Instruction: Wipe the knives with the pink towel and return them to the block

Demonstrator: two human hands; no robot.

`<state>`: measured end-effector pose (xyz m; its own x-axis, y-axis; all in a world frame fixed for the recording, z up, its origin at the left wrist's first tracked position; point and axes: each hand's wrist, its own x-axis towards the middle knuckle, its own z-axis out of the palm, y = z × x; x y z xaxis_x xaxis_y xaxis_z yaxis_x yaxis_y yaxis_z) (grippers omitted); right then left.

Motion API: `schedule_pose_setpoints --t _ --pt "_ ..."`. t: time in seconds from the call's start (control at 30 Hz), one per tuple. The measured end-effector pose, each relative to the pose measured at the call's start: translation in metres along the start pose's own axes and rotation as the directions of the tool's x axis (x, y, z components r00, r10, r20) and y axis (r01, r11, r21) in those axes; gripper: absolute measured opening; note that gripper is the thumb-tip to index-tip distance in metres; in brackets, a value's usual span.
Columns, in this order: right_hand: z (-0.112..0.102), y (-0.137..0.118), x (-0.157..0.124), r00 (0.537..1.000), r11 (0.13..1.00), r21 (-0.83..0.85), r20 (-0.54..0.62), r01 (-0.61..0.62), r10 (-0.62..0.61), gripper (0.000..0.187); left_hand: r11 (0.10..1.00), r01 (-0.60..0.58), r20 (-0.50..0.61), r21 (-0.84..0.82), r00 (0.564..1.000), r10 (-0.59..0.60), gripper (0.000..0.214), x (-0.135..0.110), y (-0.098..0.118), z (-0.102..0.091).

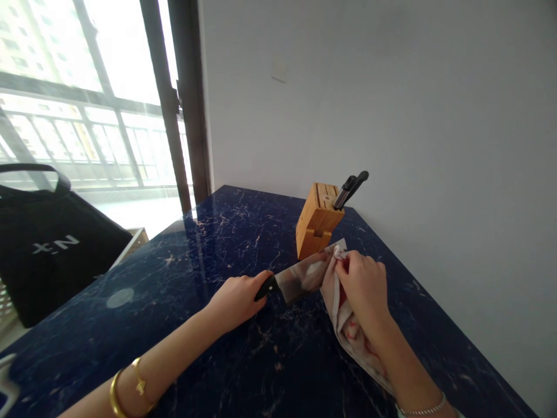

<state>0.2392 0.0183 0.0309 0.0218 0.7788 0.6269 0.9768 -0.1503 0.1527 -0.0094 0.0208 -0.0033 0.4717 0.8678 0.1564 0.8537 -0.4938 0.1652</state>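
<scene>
My left hand is closed round the black handle of a cleaver, whose wide steel blade points to the right, just above the dark blue marble table. My right hand pinches a pale cloth with red marks against the far end of the blade. The cloth hangs down under my right wrist onto the table.
A wooden knife block stands just behind the blade, with black knife handles sticking out to the right. A black bag sits on a stand left of the table. The grey wall runs along the table's right edge; a window is at far left.
</scene>
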Motion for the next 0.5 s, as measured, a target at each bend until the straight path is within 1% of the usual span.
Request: schedule_pose_setpoints --t 0.1,0.23,0.37,0.5 --pt "0.0 -0.015 -0.005 0.997 0.99 0.119 0.017 0.071 -0.074 0.011 1.0 0.021 -0.004 -0.001 1.0 -0.021 0.041 0.0 0.0 0.002" --pt "-0.001 -0.037 -0.013 0.988 0.952 0.273 0.036 0.138 -0.153 0.008 0.999 0.037 -0.003 -0.032 0.999 -0.038 0.039 0.001 -0.003 0.007" --pt "-0.007 -0.055 -0.023 0.977 0.923 0.323 -0.02 0.207 -0.213 0.008 0.998 0.038 0.003 -0.055 0.999 -0.038 0.04 0.001 -0.004 0.008" --pt "-0.008 -0.064 -0.029 0.967 0.895 0.371 -0.036 0.247 -0.251 0.014 0.997 0.053 0.015 -0.05 0.999 -0.052 0.04 0.002 -0.002 0.005"
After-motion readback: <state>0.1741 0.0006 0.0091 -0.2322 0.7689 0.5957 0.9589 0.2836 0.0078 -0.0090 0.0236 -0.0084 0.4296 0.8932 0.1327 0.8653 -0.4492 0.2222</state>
